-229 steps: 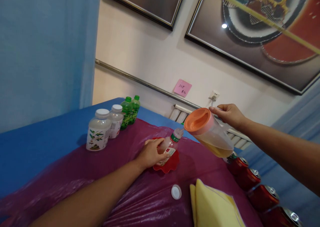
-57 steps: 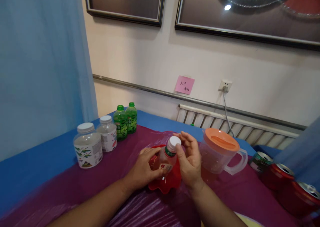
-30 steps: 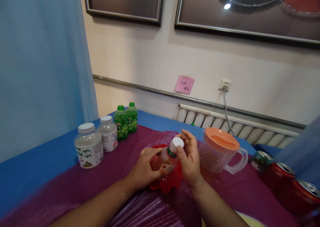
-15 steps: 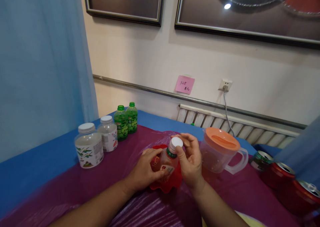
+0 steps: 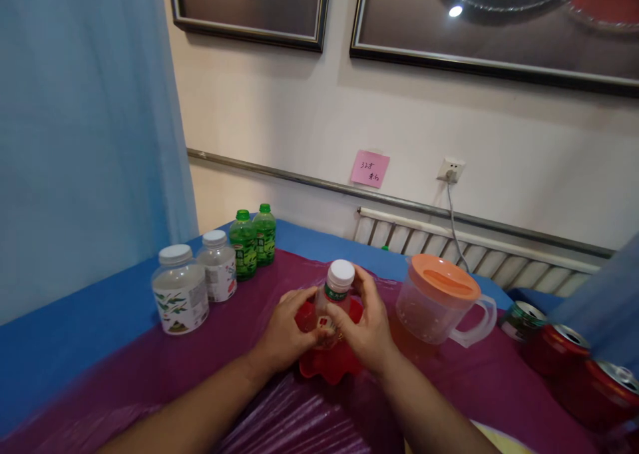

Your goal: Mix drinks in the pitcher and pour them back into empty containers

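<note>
Between my hands stands a clear plastic bottle (image 5: 330, 307) with a white cap and a green band at its neck. My left hand (image 5: 288, 327) grips its left side, thumb across the front label. On the other side my right hand (image 5: 367, 324) has its fingers and thumb around the bottle's upper body, below the cap. A red tray with a scalloped rim (image 5: 329, 369) lies under and around the bottle; whether the bottle rests on it is hidden. To the right is a clear pitcher (image 5: 424, 311) with an orange lid (image 5: 442, 277).
Two white-capped jars (image 5: 180, 297) (image 5: 218, 274) and two green bottles (image 5: 243, 251) (image 5: 265, 237) stand at left. Drink cans (image 5: 523, 321) (image 5: 556, 351) line the right side. A purple plastic sheet (image 5: 200, 381) covers part of the blue table (image 5: 30, 334). Behind are a radiator (image 5: 409, 237) and a plugged cord (image 5: 453, 221).
My right hand has moved from the cap down onto the bottle's body. The bottle has shifted slightly left and stands more upright. My left hand stays on it.
</note>
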The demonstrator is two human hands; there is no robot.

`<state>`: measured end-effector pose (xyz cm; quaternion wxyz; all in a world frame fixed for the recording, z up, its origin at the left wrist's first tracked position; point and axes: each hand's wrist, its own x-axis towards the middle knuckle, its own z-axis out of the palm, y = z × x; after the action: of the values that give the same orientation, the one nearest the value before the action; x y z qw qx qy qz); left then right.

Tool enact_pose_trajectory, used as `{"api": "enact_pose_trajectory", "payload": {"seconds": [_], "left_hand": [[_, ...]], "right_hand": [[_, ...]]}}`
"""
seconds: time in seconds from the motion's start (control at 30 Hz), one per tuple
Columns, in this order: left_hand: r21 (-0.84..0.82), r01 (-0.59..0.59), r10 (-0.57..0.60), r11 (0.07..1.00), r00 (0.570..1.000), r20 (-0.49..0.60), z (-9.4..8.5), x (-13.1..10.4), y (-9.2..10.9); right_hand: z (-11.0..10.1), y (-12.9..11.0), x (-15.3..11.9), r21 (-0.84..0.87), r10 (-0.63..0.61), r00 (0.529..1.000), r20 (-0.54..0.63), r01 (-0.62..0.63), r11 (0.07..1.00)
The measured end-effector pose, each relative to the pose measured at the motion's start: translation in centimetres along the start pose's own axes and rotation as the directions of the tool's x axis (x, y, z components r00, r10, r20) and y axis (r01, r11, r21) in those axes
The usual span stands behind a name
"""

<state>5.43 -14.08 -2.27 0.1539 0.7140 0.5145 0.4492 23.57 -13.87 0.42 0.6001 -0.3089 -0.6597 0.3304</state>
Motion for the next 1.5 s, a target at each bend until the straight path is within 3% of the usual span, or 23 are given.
{"api": "enact_pose_trajectory", "payload": {"seconds": [0.3,0.43,0.57,0.67,0.77,0.83,0.9,1.03,1.1,1.17,1.27,1.5], "left_hand": [[-0.032,0.004,-0.005,0.999,1.000,-0.013,-0.3,0.2,0.3],[-0.091,-0.021,0.024,0.996,0.999,0.031,-0.2,0.7,-0.7],[-0.226,-0.058,0.079,0.972,0.994,0.081,-0.1,1.0,-1.3],[-0.307,-0.069,0.098,0.949,0.992,0.082,-0.1,1.0,-1.2],[-0.318,-0.048,0.070,0.947,0.996,0.059,0.1,1.0,-1.1],[-0.300,-0.037,0.054,0.953,0.997,0.048,0.3,1.1,-1.2],[-0.275,-0.036,0.048,0.961,0.998,0.038,0.6,1.2,-1.3],[-0.195,-0.070,0.074,0.978,0.997,0.014,0.9,1.5,-1.2],[-0.161,-0.073,0.079,0.984,0.996,0.029,0.9,1.7,-1.1],[-0.139,-0.060,0.068,0.988,0.996,0.051,0.8,1.8,-1.2],[-0.126,-0.053,0.063,0.991,0.995,0.074,0.8,2.0,-2.1],[-0.112,0.014,-0.009,0.994,0.999,0.048,1.2,1.9,-2.9]], "right_hand": [[-0.4,-0.2,0.7,-0.177,0.039,0.985,0.166,-0.009,0.984],[-0.4,-1.3,1.5,-0.318,0.067,0.991,0.116,-0.027,0.948],[-1.6,-4.1,1.7,-0.372,0.114,0.993,0.034,-0.094,0.924],[-4.1,-6.9,0.3,-0.243,0.106,0.994,-0.039,-0.112,0.964],[-8.0,-9.6,-2.3,-0.103,0.147,0.984,-0.099,-0.157,0.982],[-11.4,-10.8,-4.2,-0.136,0.165,0.964,-0.206,-0.195,0.971],[-15.6,-11.2,-5.7,-0.235,0.152,0.914,-0.377,-0.253,0.939],[-24.4,-9.2,-6.3,-0.491,0.147,0.803,-0.578,-0.486,0.723],[-27.9,-7.1,-5.3,-0.597,0.081,0.741,-0.666,-0.596,0.537],[-30.4,-4.7,-3.5,-0.642,0.092,0.707,-0.701,-0.682,0.351],[-32.3,-1.1,-0.1,-0.636,0.110,0.682,-0.723,-0.719,0.281],[-33.2,5.5,5.2,-0.597,0.183,0.627,-0.757,-0.778,0.198]]}}
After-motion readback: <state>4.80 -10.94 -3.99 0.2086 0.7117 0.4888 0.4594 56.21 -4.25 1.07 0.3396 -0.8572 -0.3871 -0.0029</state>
